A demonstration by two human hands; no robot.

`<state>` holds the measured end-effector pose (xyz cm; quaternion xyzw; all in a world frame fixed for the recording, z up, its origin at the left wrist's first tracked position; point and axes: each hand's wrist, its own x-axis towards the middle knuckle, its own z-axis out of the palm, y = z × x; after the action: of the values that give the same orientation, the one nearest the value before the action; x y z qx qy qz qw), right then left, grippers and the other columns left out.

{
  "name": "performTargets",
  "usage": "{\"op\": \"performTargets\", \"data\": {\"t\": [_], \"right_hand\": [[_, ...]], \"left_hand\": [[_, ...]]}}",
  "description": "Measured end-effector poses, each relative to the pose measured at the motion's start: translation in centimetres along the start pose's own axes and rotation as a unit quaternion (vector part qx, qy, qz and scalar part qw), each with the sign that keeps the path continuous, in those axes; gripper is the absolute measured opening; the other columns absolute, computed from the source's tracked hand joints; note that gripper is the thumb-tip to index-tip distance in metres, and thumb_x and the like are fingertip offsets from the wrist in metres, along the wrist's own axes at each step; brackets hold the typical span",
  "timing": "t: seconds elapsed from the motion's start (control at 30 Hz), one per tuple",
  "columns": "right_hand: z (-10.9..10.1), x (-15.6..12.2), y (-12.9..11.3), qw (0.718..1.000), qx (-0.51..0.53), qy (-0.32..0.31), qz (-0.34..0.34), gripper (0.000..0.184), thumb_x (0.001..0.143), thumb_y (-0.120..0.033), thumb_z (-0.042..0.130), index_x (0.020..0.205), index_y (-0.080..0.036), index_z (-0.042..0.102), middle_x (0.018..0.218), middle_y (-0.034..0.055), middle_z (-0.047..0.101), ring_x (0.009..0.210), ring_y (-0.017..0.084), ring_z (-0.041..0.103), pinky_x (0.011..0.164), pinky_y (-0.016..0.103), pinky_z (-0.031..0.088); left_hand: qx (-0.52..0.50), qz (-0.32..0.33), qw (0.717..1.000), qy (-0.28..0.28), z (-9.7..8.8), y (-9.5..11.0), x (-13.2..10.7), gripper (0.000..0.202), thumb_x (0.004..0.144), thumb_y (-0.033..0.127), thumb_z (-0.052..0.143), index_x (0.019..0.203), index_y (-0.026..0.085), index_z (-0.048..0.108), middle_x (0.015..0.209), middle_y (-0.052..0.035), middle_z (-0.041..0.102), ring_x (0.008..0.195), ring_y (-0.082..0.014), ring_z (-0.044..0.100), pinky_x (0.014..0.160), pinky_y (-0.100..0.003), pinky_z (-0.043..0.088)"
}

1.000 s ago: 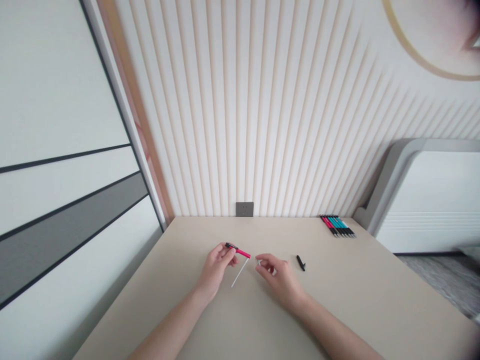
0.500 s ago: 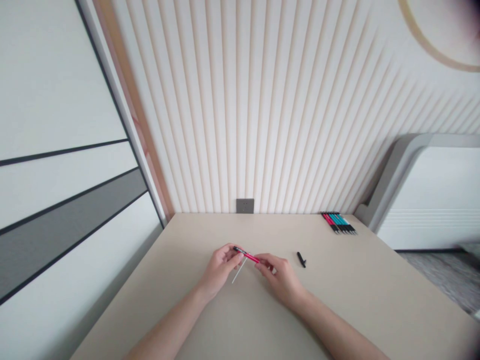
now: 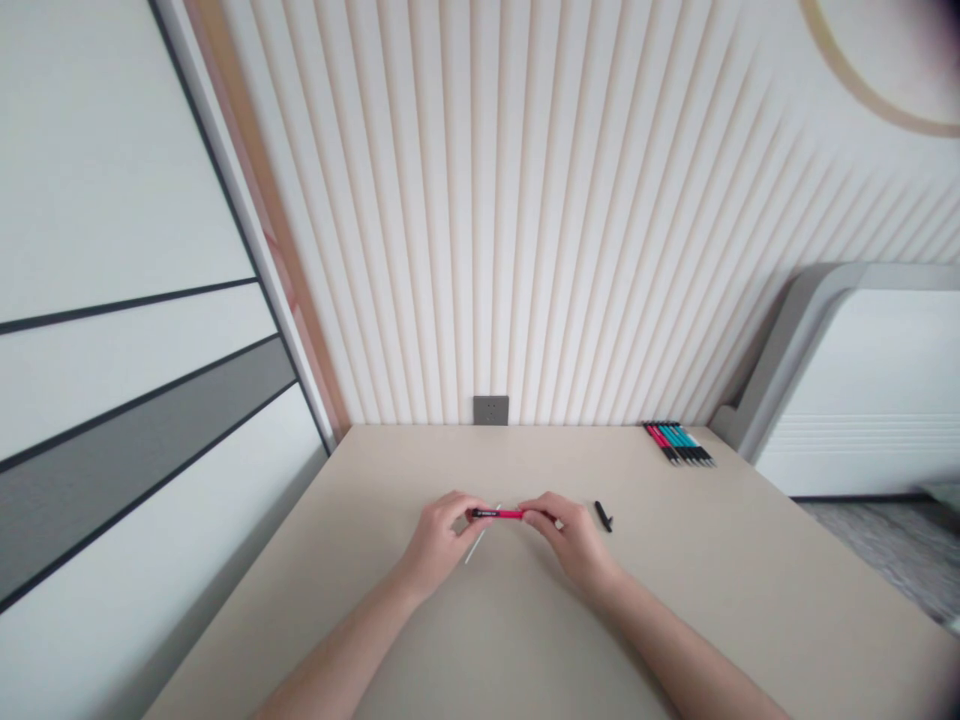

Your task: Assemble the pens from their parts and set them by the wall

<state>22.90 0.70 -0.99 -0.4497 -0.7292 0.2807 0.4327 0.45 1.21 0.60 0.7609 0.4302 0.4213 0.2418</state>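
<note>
Above the table, a red pen barrel (image 3: 510,514) with a black end lies nearly level between both hands. My left hand (image 3: 441,540) pinches its black end between thumb and fingers. The red end is gripped by my right hand (image 3: 576,540), whose fingers hide part of it. Beneath the barrel, a thin white stick (image 3: 474,547), which looks like a pen refill, lies slantwise on the table near my left fingertips. To the right of my right hand rests a small black pen part (image 3: 603,516) with a short side piece.
At the table's (image 3: 405,455) back right, several red and blue-green pens (image 3: 679,443) with black ends lie side by side. A dark socket (image 3: 491,410) is set in the ribbed wall behind. A white cabinet stands left, and a padded headboard (image 3: 847,390) right.
The pen barrel has turned from slanting down rightward to nearly level. My right hand has shifted slightly right and up, still gripping it. The white stick lies almost where it was.
</note>
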Motion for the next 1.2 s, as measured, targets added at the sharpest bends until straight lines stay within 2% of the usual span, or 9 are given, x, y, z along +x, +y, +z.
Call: {"op": "performTargets", "data": {"t": [0.17,0.43,0.57,0.67,0.73,0.8,0.9,1.03,1.2], "right_hand": [[0.0,0.1,-0.2,0.997,0.043,0.054,0.034,0.034,0.089,-0.048,0.055,0.095,-0.019,0.073,0.08,0.0059,0.069,0.07,0.018,0.059,0.065,0.028,0.048],[0.1,-0.2,-0.4,0.997,0.063,0.046,0.0,0.034,0.086,-0.049,0.061,0.101,-0.02,0.07,0.072,0.0027,0.063,0.065,0.016,0.056,0.064,0.028,0.047],[0.2,-0.3,-0.6,0.995,0.091,0.042,0.007,0.044,0.087,-0.046,0.06,0.122,-0.02,0.059,0.08,0.0026,0.065,0.07,0.016,0.057,0.067,0.028,0.048],[0.1,-0.3,-0.6,0.998,0.04,0.047,0.01,0.037,0.091,-0.044,0.054,0.118,-0.019,0.061,0.079,0.0034,0.065,0.068,0.016,0.056,0.064,0.027,0.047],[-0.1,-0.2,-0.4,0.999,-0.016,0.036,0.003,0.03,0.094,-0.04,0.049,0.108,-0.02,0.066,0.082,0.0048,0.065,0.069,0.016,0.056,0.065,0.028,0.047],[-0.3,-0.2,-0.1,0.997,-0.077,0.013,-0.015,0.029,0.097,-0.035,0.045,0.1,-0.02,0.069,0.087,0.0065,0.066,0.075,0.018,0.059,0.07,0.03,0.048],[-0.3,-0.1,0.4,0.985,-0.163,-0.026,-0.055,0.027,0.097,-0.026,0.044,0.101,-0.021,0.07,0.091,0.0081,0.066,0.086,0.02,0.06,0.079,0.033,0.048],[0.6,0.2,0.6,0.958,-0.259,-0.055,-0.113,0.026,0.095,-0.016,0.048,0.109,-0.024,0.069,0.095,0.0081,0.065,0.087,0.021,0.058,0.079,0.033,0.046],[3.1,1.1,0.4,0.911,-0.346,-0.097,-0.204,0.022,0.093,-0.018,0.055,0.109,-0.027,0.068,0.094,0.0062,0.063,0.088,0.021,0.055,0.075,0.033,0.042]], "left_hand": [[-0.038,-0.027,0.999,-0.001,0.5,0.3,-0.2,0.014,0.079,0.033,0.068,0.087,0.024,0.075,0.078,-0.0045,0.072,0.071,-0.0195,0.061,0.072,-0.029,0.047],[-0.061,-0.063,0.995,-0.054,1.0,0.5,-0.1,0.016,0.082,0.032,0.065,0.088,0.021,0.075,0.077,-0.0039,0.071,0.069,-0.0184,0.06,0.068,-0.027,0.045],[-0.196,-0.127,0.971,-0.045,1.2,0.4,0.0,0.024,0.085,0.038,0.064,0.094,0.017,0.071,0.086,-0.0069,0.073,0.075,-0.0185,0.062,0.071,-0.027,0.046],[-0.276,-0.141,0.951,0.004,0.7,0.1,0.2,0.029,0.087,0.04,0.06,0.1,0.016,0.066,0.096,-0.01,0.072,0.079,-0.0191,0.063,0.074,-0.029,0.048],[-0.207,-0.114,0.971,0.03,0.1,-0.3,0.3,0.024,0.088,0.038,0.06,0.1,0.018,0.066,0.096,-0.0093,0.071,0.083,-0.0208,0.062,0.076,-0.032,0.047],[-0.055,-0.048,0.997,0.021,-0.6,-0.8,0.5,0.015,0.087,0.033,0.061,0.095,0.021,0.068,0.092,-0.0078,0.07,0.088,-0.0232,0.06,0.083,-0.035,0.045],[0.098,0.029,0.995,-0.016,-1.2,-1.5,0.6,0.013,0.088,0.026,0.058,0.096,0.024,0.069,0.093,-0.0072,0.068,0.092,-0.0245,0.059,0.088,-0.038,0.043],[0.139,0.039,0.989,-0.025,-1.0,-2.3,0.7,0.015,0.09,0.022,0.055,0.099,0.024,0.066,0.094,-0.0059,0.068,0.091,-0.0232,0.059,0.085,-0.037,0.045],[0.118,0.022,0.992,-0.026,-0.3,-2.8,0.8,0.014,0.088,0.019,0.055,0.095,0.023,0.066,0.092,-0.0054,0.067,0.09,-0.0224,0.06,0.084,-0.035,0.046]]}}
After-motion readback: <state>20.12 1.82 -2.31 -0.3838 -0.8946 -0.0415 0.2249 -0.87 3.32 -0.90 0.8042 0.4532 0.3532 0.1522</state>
